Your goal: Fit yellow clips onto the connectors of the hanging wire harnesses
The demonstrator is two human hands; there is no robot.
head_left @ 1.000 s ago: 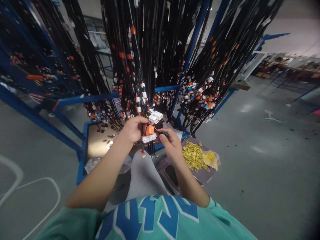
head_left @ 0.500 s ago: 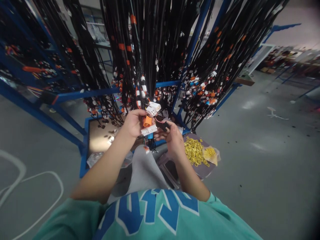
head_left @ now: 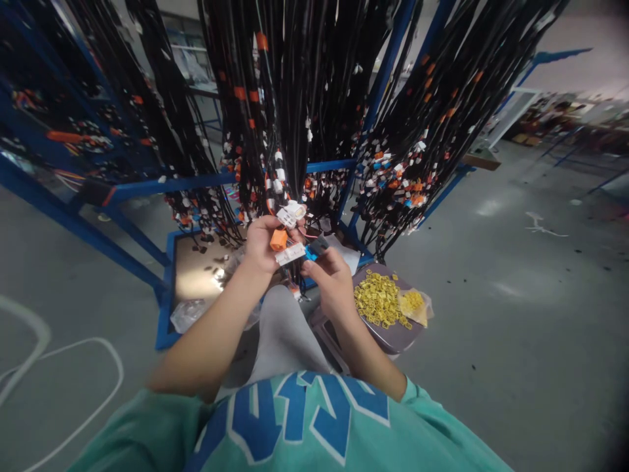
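In front of my knees, my left hand [head_left: 263, 244] is closed on a cluster of wire connectors. The cluster has a white connector [head_left: 291, 214] on top, an orange connector [head_left: 278, 240] in the middle and a long white connector [head_left: 290, 254] below. My right hand [head_left: 334, 275] pinches a blue connector [head_left: 310, 253] between thumb and fingers, close beside the long white one. A black connector [head_left: 319, 245] lies against the blue one at the right fingertips; whether they are joined I cannot tell. Wires run up from the cluster into a hanging black harness [head_left: 275, 98].
Several bundles of black harnesses [head_left: 407, 124] hang from a blue metal frame [head_left: 171, 187]. To my right, a grey stool [head_left: 400, 337] bears a pile of small yellow parts [head_left: 378, 298] and a plastic bag [head_left: 423, 308]. Cardboard [head_left: 189, 275] lies on the frame's base.
My right hand has moved slightly left and down, bringing the black connector against the blue one, which now shows at its fingertips. The cluster in my left hand has shifted a little left.
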